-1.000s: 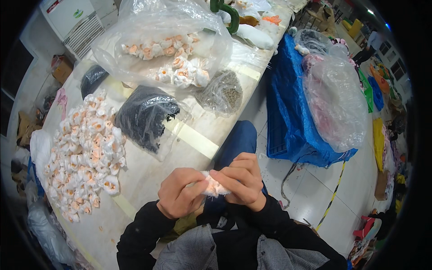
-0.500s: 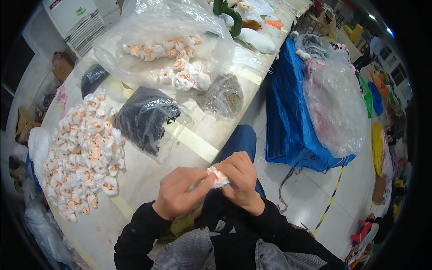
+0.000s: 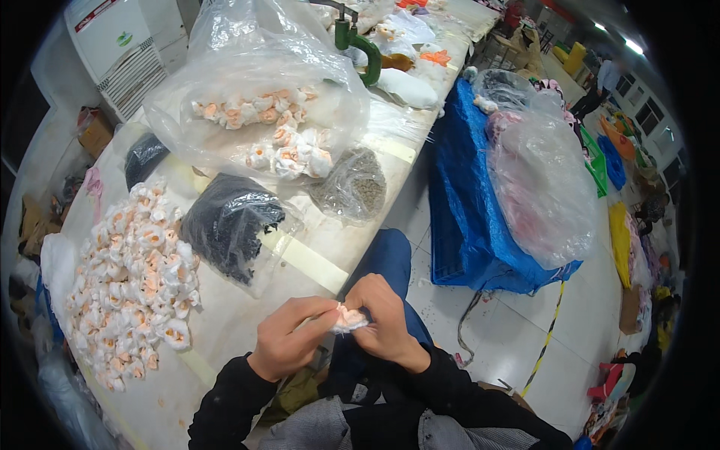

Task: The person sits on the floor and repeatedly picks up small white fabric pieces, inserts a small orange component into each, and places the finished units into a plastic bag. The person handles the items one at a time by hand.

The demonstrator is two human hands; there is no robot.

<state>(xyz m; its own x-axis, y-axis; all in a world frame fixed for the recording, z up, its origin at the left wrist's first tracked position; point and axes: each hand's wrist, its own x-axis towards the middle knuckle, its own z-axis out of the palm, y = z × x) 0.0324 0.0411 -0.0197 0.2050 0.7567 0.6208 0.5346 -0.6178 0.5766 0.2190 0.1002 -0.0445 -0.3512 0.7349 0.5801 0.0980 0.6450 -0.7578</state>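
Starting at my left, a heap of white-and-orange pieces (image 3: 131,281) lies on the table (image 3: 247,330), a black-filled bag (image 3: 229,232) beside it. My left hand (image 3: 289,337) and right hand (image 3: 386,322) meet over my lap, fingers (image 3: 319,319) of both closed on one small white-and-orange piece (image 3: 349,319) pinched between them.

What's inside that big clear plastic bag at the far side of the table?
The clear bag holds small white-and-orange fluffy pieces, lying in two clumps near its bottom. Crumpled, shiny plastic hides whatever lies deeper or behind them.
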